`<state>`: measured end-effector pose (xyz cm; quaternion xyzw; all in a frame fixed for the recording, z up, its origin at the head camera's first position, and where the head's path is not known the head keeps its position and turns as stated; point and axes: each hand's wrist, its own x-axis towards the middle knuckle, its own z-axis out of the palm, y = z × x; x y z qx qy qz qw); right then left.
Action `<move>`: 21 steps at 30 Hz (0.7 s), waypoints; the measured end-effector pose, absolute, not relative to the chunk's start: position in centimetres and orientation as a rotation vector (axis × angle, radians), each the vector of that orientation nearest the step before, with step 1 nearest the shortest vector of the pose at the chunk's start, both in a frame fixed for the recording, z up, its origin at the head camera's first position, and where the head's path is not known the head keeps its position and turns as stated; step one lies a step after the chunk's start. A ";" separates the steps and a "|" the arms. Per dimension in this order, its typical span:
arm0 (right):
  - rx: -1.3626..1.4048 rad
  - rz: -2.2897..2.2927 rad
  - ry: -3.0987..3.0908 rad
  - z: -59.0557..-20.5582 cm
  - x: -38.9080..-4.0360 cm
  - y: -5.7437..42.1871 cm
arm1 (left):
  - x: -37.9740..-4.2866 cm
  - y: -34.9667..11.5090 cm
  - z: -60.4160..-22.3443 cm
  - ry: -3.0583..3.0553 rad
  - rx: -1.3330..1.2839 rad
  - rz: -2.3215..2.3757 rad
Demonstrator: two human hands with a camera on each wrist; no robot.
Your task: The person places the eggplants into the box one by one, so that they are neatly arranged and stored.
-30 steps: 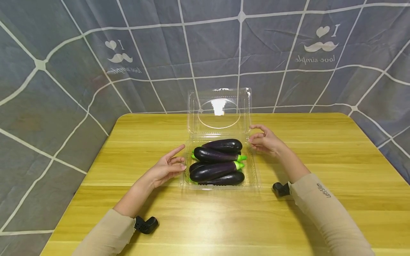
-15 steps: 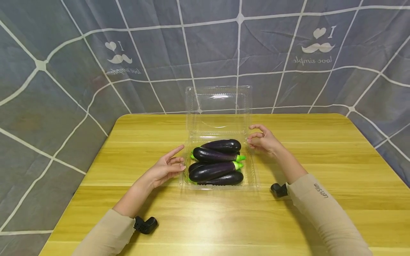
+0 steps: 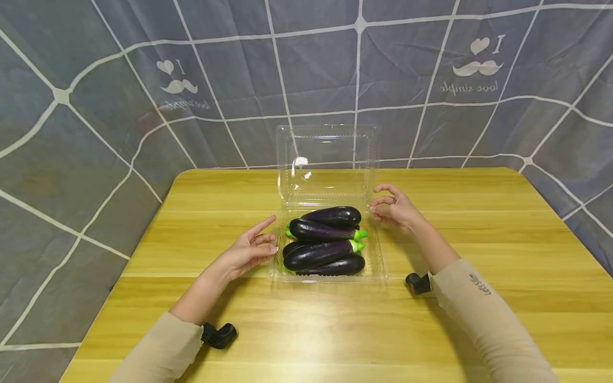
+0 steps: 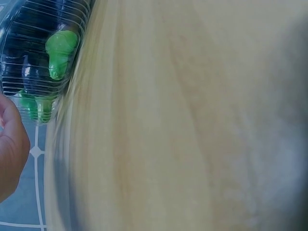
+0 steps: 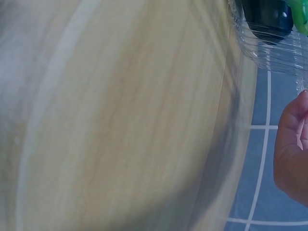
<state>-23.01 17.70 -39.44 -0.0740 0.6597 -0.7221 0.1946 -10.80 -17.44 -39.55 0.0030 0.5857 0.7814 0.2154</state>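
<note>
A clear plastic clamshell container (image 3: 378, 266) lies on the table, its lid (image 3: 328, 186) raised upright at the back. Several dark purple eggplants (image 3: 318, 255) with green stems are piled inside its base. At the left side, my left hand (image 3: 249, 252) holds the rim, thumb at the edge and index finger stretched along it. My right hand (image 3: 395, 209) pinches the right rim near the hinge, fingers bent and index raised. Only part of each hand shows in the wrist views, beside the see-through wall with green stems (image 4: 60, 53) and a dark eggplant (image 5: 269, 19) behind it.
The light wooden table (image 3: 306, 330) reaches back to a grey curtain (image 3: 316, 69) with white lines, which also hangs along both sides. A black wrist device (image 3: 218, 335) is strapped at the left sleeve and another black device (image 3: 418, 283) at the right sleeve.
The lid has swung slightly forward, its top edge now higher in the view, and the glare on it has shifted. Both hands have stayed almost still; the eggplants have not moved.
</note>
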 end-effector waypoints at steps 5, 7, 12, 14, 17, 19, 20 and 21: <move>-0.220 -2.033 1.842 -39.2 -23.0 17.8 | -11.0 -17.5 -39.6 1.641 0.018 2.154; -0.213 -2.037 1.837 -39.2 -22.9 17.8 | -10.9 -17.5 -39.7 1.650 0.020 2.148; -0.194 -2.060 1.814 -39.0 -22.7 17.8 | -10.9 -17.6 -39.7 1.650 0.025 2.151; -0.191 -2.066 1.809 -39.0 -22.7 17.8 | -10.9 -17.6 -39.7 1.649 0.023 2.152; -0.196 -2.065 1.809 -39.1 -22.7 17.8 | -10.9 -17.5 -39.7 1.647 0.015 2.154; -0.205 -2.062 1.810 -39.2 -22.8 17.8 | -10.9 -17.5 -39.6 1.647 0.012 2.157; -0.212 -2.060 1.811 -39.3 -22.8 17.8 | -10.9 -17.5 -39.7 1.645 0.011 2.158; -0.219 -2.058 1.811 -39.3 -22.8 17.8 | -10.9 -17.5 -39.7 1.645 0.012 2.160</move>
